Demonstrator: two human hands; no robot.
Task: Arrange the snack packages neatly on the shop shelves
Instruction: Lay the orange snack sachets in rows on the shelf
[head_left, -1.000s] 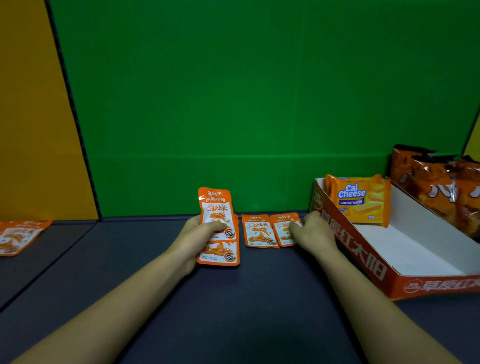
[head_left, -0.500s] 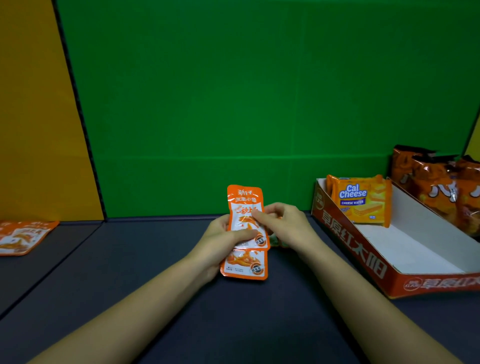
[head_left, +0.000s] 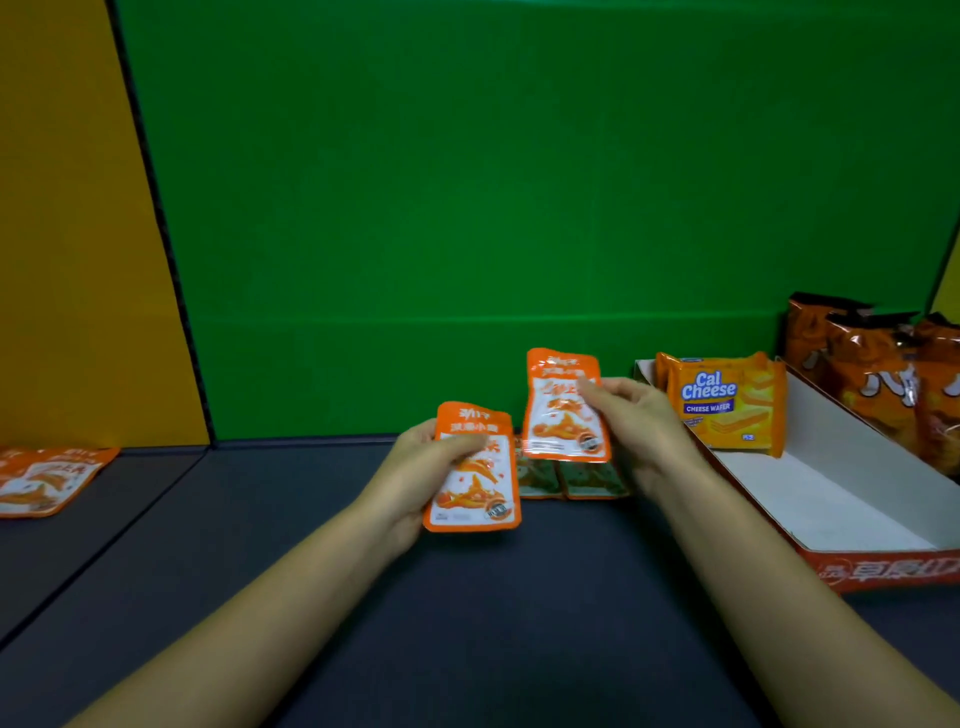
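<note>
Left hand (head_left: 415, 470) grips one fish snack packet (head_left: 475, 483), right hand (head_left: 641, 415) pinches a second packet (head_left: 563, 415); I think I'm sorting, next laying both straight on the shelf (head_left: 467, 623).

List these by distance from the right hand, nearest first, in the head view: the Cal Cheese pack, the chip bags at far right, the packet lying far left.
1. Cal Cheese pack, standing in the box, just right of the right hand.
2. Chip bags, behind the box, far right.
3. Far-left packet, lying flat, beyond the left hand.
</note>
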